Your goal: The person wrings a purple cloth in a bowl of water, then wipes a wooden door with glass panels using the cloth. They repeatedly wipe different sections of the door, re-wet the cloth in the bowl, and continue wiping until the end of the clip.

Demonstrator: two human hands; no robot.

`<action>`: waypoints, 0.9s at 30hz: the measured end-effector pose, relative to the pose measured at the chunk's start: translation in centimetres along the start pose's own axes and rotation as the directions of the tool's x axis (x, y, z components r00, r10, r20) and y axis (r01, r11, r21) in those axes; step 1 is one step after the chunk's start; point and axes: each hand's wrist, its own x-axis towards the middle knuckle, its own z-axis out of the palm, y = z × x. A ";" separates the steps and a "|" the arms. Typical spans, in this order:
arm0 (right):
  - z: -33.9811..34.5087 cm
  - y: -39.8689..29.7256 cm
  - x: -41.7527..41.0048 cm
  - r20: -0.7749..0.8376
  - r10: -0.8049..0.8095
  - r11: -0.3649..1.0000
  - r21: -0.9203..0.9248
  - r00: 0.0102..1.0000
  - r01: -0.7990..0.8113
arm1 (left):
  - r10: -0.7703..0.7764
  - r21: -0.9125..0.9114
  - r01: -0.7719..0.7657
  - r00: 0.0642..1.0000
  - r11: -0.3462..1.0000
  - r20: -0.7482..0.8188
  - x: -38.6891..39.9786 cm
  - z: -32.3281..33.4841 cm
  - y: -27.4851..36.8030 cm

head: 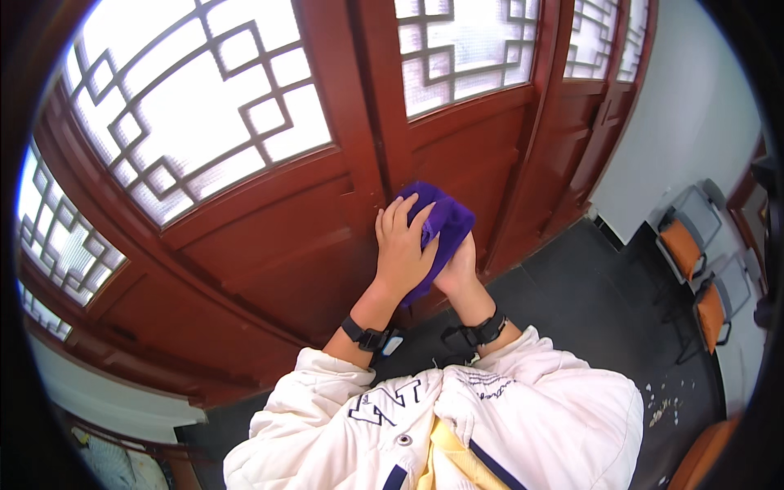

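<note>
A folded purple cloth (450, 223) is held between both hands in front of a red wooden door panel (269, 245). My left hand (401, 245) lies over the near face of the cloth with its fingers spread. Behind and under the cloth is my right hand (460, 263), its fingers mostly hidden by it. Black straps with buckles sit on both wrists. Whether the cloth touches the door is not clear.
Latticed glass panes (269, 116) fill the upper doors. Two grey chairs (698, 214) with orange cushions (681, 248) stand along the wall at the right. Pale scraps (664, 410) lie on the dark tiled floor (569, 306). An orange-brown rounded object (704, 456) is at the lower right.
</note>
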 end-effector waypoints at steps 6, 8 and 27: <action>1.1 -10.7 7.0 0.199 0.009 1.000 -0.028 0.980 -0.003 | 0.007 0.144 0.014 0.990 0.990 -0.144 7.4 3.3 2.3; 2.0 -12.7 9.5 0.231 -0.091 0.976 -0.174 0.969 0.133 | -0.015 0.156 0.057 0.966 0.986 -0.257 8.7 3.2 1.9; 1.6 -4.4 15.6 0.889 0.144 -0.570 -0.285 0.435 0.771 | 0.106 0.120 -0.029 0.694 0.992 -0.712 12.0 -0.2 -4.1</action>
